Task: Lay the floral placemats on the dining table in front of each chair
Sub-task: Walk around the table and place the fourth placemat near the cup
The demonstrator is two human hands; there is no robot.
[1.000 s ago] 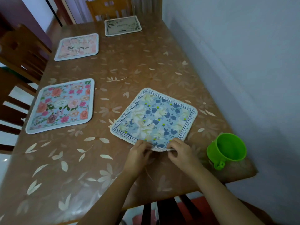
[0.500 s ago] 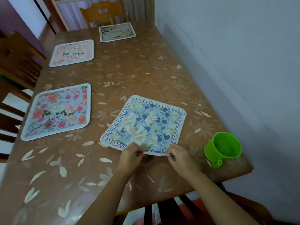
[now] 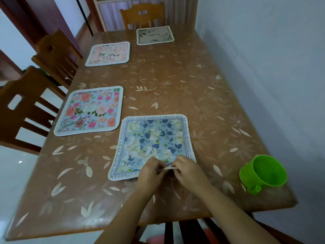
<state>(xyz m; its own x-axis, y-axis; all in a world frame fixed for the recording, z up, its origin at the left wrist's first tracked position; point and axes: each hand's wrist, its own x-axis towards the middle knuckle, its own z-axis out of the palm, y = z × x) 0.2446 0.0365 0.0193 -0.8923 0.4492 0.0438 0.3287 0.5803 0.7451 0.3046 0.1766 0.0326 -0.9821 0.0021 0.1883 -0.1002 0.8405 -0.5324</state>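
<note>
Fingers of left hand (image 3: 149, 173) and right hand (image 3: 188, 171) pinch near edge of blue floral placemat (image 3: 151, 138); green cup (image 3: 263, 170) stands well right of fingers.

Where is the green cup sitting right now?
Head view: the green cup sits on the table at its near right corner, right of the blue placemat.

The blue floral placemat (image 3: 154, 138) is turning out of its earlier slanted lie and coming square with the near edge of the bench (image 3: 175, 76). The left hand (image 3: 149, 171) and right hand (image 3: 188, 171), pinching its near edge, are drawing closer together than a second ago.
</note>
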